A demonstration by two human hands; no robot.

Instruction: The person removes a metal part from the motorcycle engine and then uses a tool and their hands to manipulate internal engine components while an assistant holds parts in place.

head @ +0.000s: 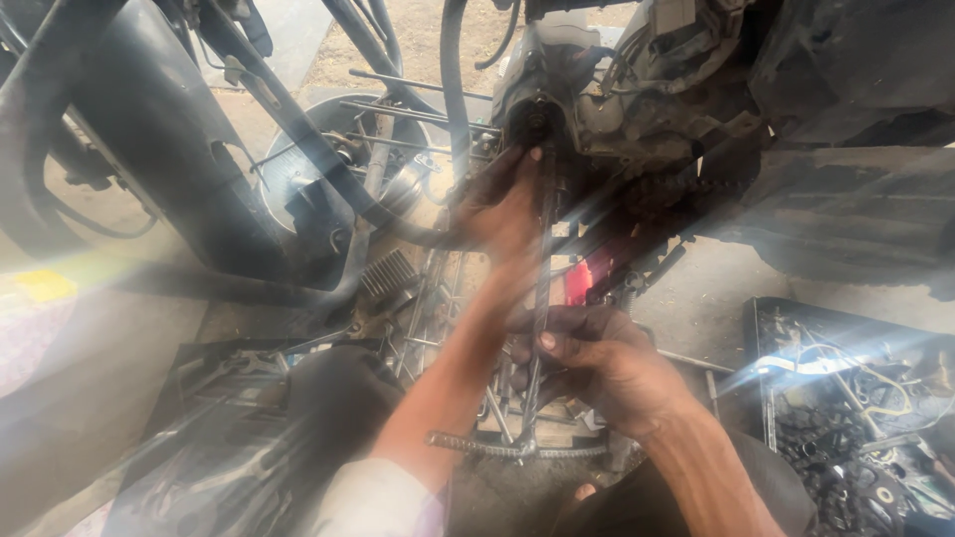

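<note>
left hand (502, 204): grip pressing drive chain (542, 298) onto engine sprocket (535, 121) | right hand (587, 360): grip closed around the chain lower down | chain: hangs vertically under motorcycle engine (637, 89), loose end on floor | tool tray (856, 418): right, near

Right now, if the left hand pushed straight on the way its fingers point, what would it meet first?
The left hand points up along the drive chain; it would likely meet the engine sprocket area first, though glare blurs the depth.
</note>
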